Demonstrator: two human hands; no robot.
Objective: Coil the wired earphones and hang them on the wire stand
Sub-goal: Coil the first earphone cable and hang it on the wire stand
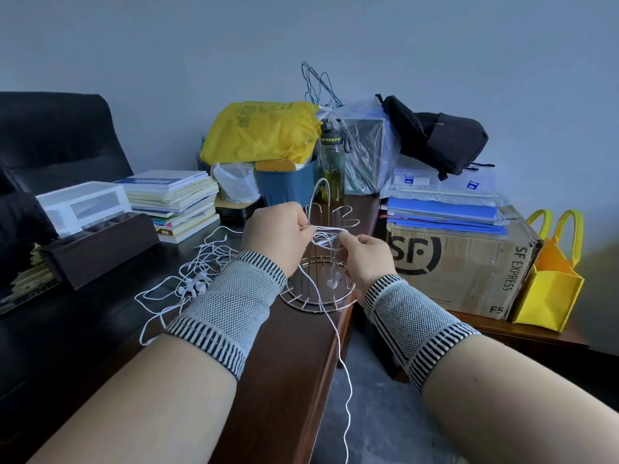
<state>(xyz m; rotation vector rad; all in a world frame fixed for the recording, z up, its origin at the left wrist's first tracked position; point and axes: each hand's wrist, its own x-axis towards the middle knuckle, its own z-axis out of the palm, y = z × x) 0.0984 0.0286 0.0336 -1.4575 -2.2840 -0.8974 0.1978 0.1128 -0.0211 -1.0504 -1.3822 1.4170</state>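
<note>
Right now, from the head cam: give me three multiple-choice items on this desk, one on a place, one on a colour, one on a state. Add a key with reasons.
1. Where is the wire stand?
A. at the desk's right edge
B. on the cardboard box
C. on the book stack

2. What colour is the tote bag beside the cardboard box?
A. blue
B. yellow
C. black

3. What are both hands doing?
A. resting flat
B. pinching the white earphone cord
C. lifting the stand

Key: 1 A, its ring base sits by the desk edge. 2 B, yellow body and handles. 3 B, the left hand and right hand pinch the earphone cord above the stand.
</note>
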